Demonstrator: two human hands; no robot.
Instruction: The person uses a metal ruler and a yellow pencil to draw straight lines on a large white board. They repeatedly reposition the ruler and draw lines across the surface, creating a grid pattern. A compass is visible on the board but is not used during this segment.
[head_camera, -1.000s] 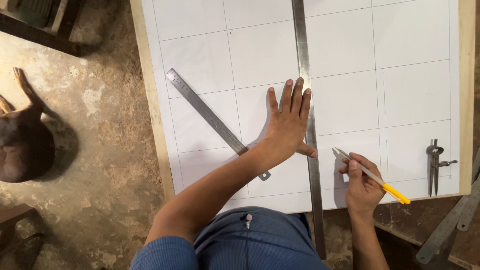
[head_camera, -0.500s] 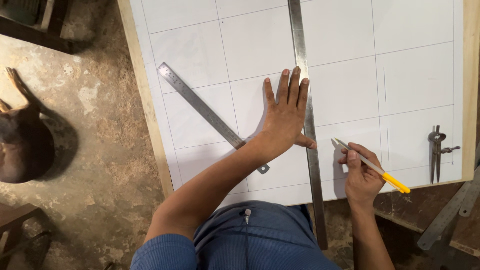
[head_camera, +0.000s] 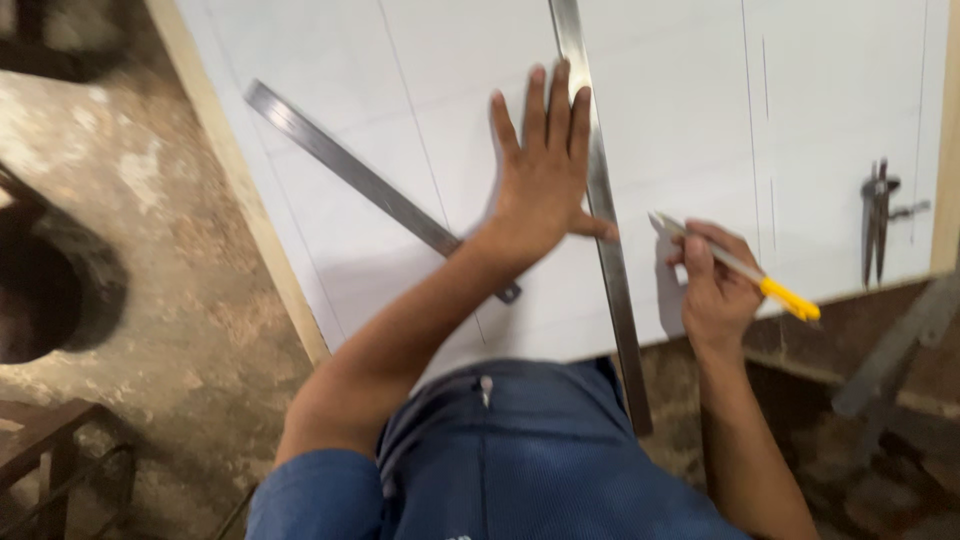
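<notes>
Seen closer than a moment ago, the left hand (head_camera: 545, 180), fingers spread, still presses the long steel ruler (head_camera: 600, 210) on the white board (head_camera: 680, 100), while the right hand (head_camera: 715, 285), fingers clamped on a yellow-ended pencil (head_camera: 740, 268), has moved its tip toward the ruler's edge.

A: Long ruler (head_camera: 600, 200) under the left hand (head_camera: 545, 175)?
B: Brushed steel, dull sheen. Same w/ the shorter ruler (head_camera: 370, 185) at 9 o'clock of it.
A: Board (head_camera: 700, 100)?
B: Smooth white matt sheet, bare pale wood edge (head_camera: 240, 190).
A: Right hand (head_camera: 715, 290)?
B: Pencil (head_camera: 735, 268), pale body, glossy yellow end. Dark metal dividers (head_camera: 878, 215) at 3 o'clock.
A: Floor (head_camera: 170, 250)?
B: Rough, blotchy concrete.
</notes>
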